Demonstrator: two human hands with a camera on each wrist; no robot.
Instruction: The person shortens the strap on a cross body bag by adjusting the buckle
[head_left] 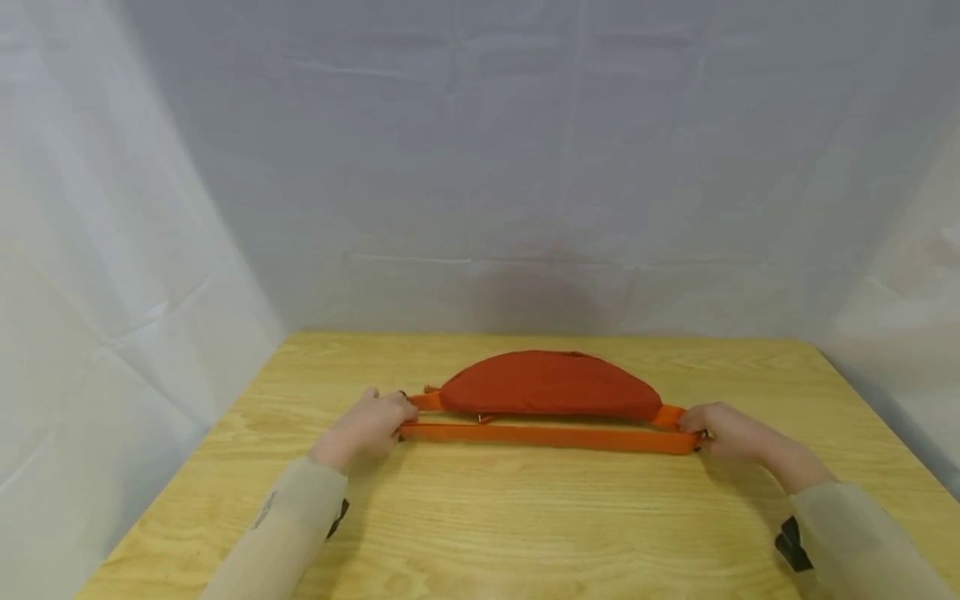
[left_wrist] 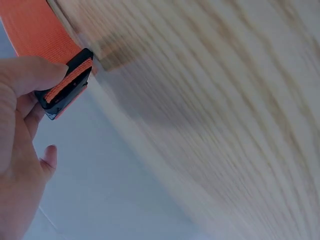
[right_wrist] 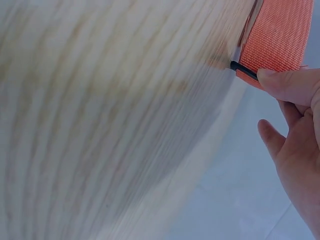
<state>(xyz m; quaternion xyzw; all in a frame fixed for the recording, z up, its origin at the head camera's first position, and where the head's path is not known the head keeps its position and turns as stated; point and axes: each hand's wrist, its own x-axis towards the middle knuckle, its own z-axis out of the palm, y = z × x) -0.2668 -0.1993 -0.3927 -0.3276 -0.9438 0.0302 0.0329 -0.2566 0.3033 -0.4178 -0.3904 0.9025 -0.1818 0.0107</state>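
An orange-red waist bag (head_left: 551, 385) lies on the wooden table, its curved side toward the back. Its orange strap (head_left: 547, 436) runs straight along the near side, between the two hands. My left hand (head_left: 372, 423) pinches the strap's left end at a black buckle (left_wrist: 65, 82), thumb on top in the left wrist view. At the right end, my right hand (head_left: 723, 429) pinches the strap by a thin black slider (right_wrist: 244, 70). A small zipper pull (head_left: 483, 419) hangs at the bag's near edge. The fingers under the strap are partly hidden in the head view.
The light wooden table (head_left: 525, 525) has rounded back corners. Behind it hangs a pale grey sheet (head_left: 525, 167), and white sheets (head_left: 97, 275) stand at both sides. Dark bands (head_left: 792, 546) show at both sleeved wrists.
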